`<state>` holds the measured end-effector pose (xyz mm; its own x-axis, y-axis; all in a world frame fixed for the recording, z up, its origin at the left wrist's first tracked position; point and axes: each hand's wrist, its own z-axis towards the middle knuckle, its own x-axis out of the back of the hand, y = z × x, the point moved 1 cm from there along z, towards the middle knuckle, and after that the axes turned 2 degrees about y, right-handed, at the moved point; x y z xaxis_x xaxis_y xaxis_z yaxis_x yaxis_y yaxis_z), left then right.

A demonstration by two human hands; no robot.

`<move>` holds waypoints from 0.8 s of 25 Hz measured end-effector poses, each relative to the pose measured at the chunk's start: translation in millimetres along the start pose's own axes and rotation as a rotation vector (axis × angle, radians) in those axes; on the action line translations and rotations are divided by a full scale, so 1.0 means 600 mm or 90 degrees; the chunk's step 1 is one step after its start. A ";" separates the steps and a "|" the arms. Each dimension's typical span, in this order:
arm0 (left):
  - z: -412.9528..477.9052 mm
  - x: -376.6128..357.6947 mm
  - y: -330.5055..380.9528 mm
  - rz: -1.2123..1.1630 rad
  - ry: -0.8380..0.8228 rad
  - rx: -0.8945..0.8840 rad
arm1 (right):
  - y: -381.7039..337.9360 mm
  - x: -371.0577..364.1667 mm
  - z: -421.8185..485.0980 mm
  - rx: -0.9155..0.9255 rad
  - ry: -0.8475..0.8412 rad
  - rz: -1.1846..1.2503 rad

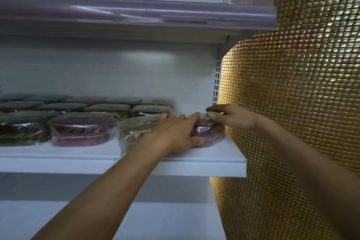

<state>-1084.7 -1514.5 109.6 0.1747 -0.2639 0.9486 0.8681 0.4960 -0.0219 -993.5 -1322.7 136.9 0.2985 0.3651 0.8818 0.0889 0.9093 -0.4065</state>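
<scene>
Pink dish (211,131), wrapped in clear film, sits on the shelf (229,155) at its right end, close to the front edge. L hand (175,134) grips it: fingers spread over the top, thumb curled vs. the dish's front side low down. R hand (233,118) comes in from the shelf's right end, fingers fairly straight, tips touching the film on top; can't tell if it pinches the wrap. Beige dish (134,130), also wrapped, sits on the shelf just left of the pink one, partly behind the L hand. More wrapped dishes run in rows toward the shelf's left end & back, incl. a 2nd pink one (79,129). Gold tile wall (292,84) meets the shelf's right end.
</scene>
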 end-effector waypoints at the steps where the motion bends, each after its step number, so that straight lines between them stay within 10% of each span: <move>1: 0.000 0.000 -0.001 -0.001 -0.004 0.000 | 0.003 -0.001 -0.010 0.005 -0.017 0.007; 7: -0.057 0.005 -0.052 0.045 0.115 -0.055 | 0.019 -0.010 -0.024 0.095 -0.047 -0.082; 20: -0.088 -0.038 -0.088 0.038 0.404 -0.102 | 0.051 -0.080 0.135 -0.147 0.138 -0.130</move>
<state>-1110.0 -1578.4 72.5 0.4226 -0.7009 0.5746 0.8981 0.4089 -0.1618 -1082.2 -1296.1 101.8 0.4443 0.1082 0.8893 0.3721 0.8807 -0.2931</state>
